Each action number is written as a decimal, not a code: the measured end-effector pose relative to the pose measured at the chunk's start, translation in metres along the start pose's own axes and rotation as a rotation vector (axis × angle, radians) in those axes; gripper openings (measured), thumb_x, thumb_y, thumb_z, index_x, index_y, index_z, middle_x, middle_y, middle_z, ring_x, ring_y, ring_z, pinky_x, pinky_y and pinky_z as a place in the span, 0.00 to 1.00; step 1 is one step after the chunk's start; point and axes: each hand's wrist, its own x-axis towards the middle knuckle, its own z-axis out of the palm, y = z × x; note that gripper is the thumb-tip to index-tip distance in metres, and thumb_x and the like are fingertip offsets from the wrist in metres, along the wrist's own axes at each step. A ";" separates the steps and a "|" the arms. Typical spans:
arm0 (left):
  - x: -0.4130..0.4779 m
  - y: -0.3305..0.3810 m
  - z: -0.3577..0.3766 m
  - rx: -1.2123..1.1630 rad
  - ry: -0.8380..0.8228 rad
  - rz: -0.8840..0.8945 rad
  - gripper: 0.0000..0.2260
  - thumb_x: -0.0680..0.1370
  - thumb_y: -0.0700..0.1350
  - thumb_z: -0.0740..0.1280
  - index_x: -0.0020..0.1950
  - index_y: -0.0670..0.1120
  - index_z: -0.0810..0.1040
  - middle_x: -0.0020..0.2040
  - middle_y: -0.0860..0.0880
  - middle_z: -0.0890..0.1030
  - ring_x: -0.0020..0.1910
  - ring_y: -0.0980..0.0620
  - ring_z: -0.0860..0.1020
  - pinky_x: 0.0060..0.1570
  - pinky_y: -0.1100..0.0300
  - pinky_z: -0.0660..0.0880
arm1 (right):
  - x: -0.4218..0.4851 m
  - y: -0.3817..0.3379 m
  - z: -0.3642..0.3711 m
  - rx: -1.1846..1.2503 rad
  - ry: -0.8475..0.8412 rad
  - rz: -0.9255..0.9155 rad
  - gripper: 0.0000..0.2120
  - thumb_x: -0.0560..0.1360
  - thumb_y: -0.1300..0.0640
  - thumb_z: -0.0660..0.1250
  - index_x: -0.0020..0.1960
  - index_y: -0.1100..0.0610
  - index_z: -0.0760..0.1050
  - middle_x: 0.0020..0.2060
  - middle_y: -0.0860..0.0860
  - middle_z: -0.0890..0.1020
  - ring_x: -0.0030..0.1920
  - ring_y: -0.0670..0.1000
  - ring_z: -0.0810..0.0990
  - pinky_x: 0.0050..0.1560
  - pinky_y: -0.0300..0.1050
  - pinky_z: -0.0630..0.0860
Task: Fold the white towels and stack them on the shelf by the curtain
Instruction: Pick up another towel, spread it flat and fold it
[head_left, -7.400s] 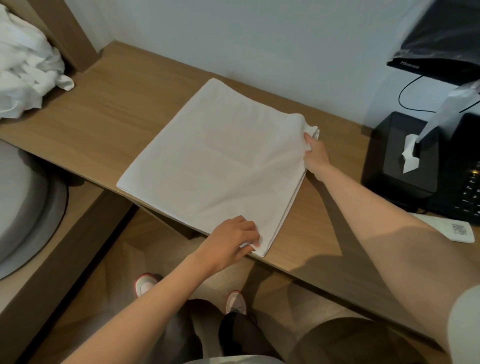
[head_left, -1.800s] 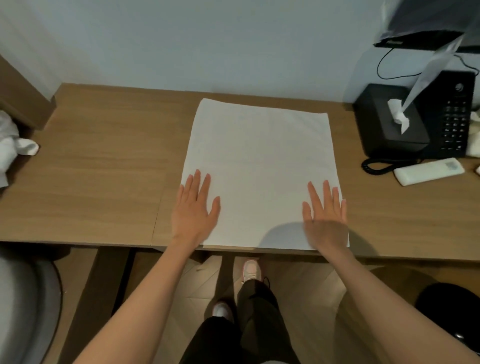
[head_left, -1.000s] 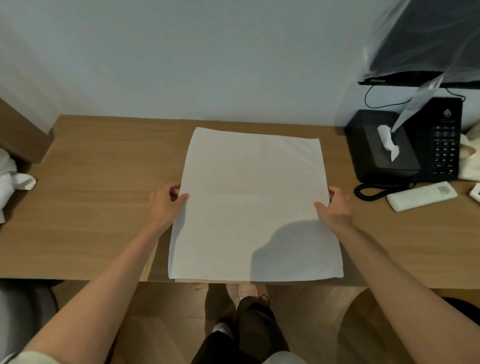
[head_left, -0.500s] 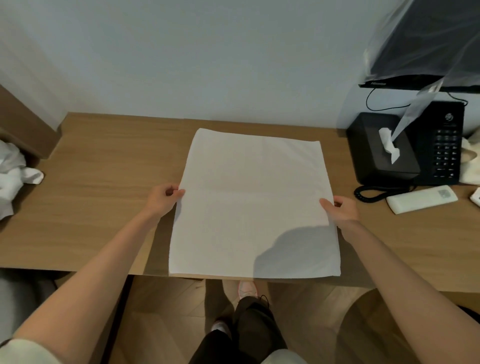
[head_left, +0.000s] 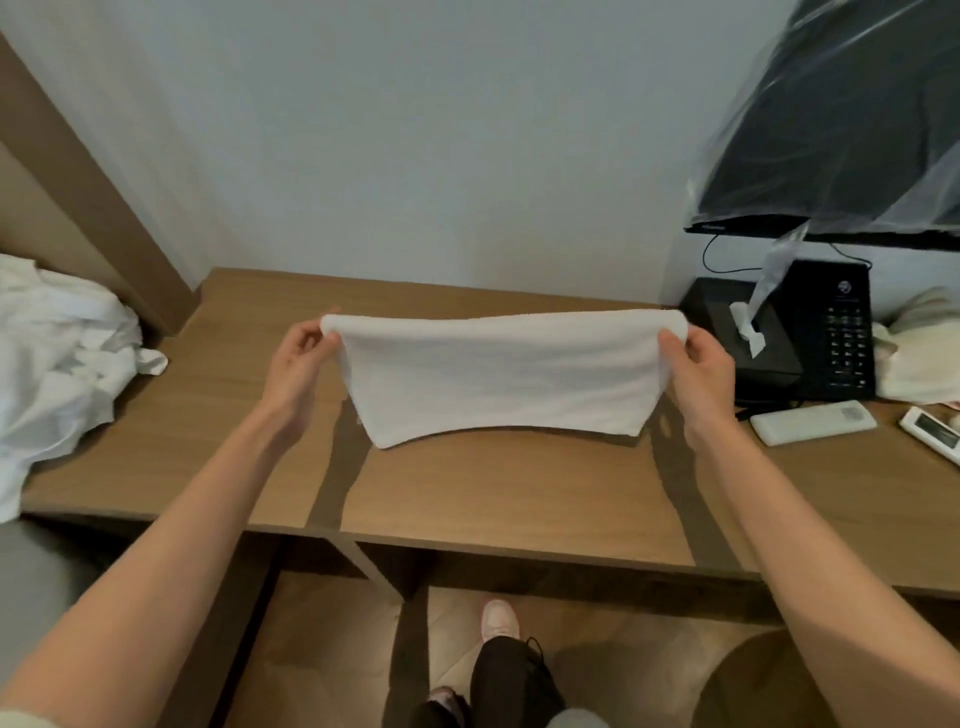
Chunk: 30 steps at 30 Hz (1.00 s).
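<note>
Standing at a long wooden desk set against a pale wall. Facing, high on the right, a dark screen wrapped in clear plastic film. Passing over a loose heap of white linen piled at the desk's left end.

Holding a white towel up in the air over the middle of the desk, doubled along its top edge and stretched level from side to side, its lower edge hanging close to the wood; touching or just clear, cannot tell. Pinching the towel's top left corner in the left hand, thumb and fingers closed on the fold. Gripping the top right corner in the right hand, fingers curled round the cloth. Reaching forward with both forearms bare.

Finding at the desk's right end a black telephone just beside a black tissue box with a white tissue sticking up, and a cream cloth bundled to the right of the telephone. Noting a white remote flat in front of the telephone, and a second remote near the right edge of the view. Glimpsing a pale shoe on the floor below the desk edge.
</note>
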 end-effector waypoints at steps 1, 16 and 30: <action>-0.005 0.007 -0.003 -0.026 0.000 0.038 0.04 0.80 0.39 0.62 0.50 0.48 0.73 0.58 0.54 0.77 0.57 0.60 0.73 0.61 0.64 0.66 | -0.004 -0.008 0.001 0.017 0.005 -0.039 0.08 0.79 0.55 0.62 0.57 0.54 0.75 0.45 0.42 0.78 0.40 0.31 0.76 0.36 0.23 0.70; -0.059 0.010 -0.033 0.238 -0.072 0.076 0.15 0.80 0.49 0.63 0.60 0.69 0.71 0.60 0.53 0.74 0.57 0.47 0.76 0.57 0.47 0.75 | -0.062 -0.006 0.007 -0.051 -0.158 0.017 0.11 0.77 0.52 0.67 0.58 0.47 0.71 0.46 0.38 0.78 0.42 0.34 0.79 0.35 0.30 0.73; -0.008 -0.084 -0.027 0.503 -0.055 -0.063 0.13 0.81 0.40 0.58 0.65 0.48 0.74 0.49 0.62 0.82 0.48 0.61 0.80 0.47 0.65 0.77 | -0.018 0.086 0.053 -0.412 -0.253 0.263 0.20 0.79 0.51 0.61 0.71 0.53 0.68 0.64 0.51 0.75 0.63 0.56 0.74 0.65 0.58 0.70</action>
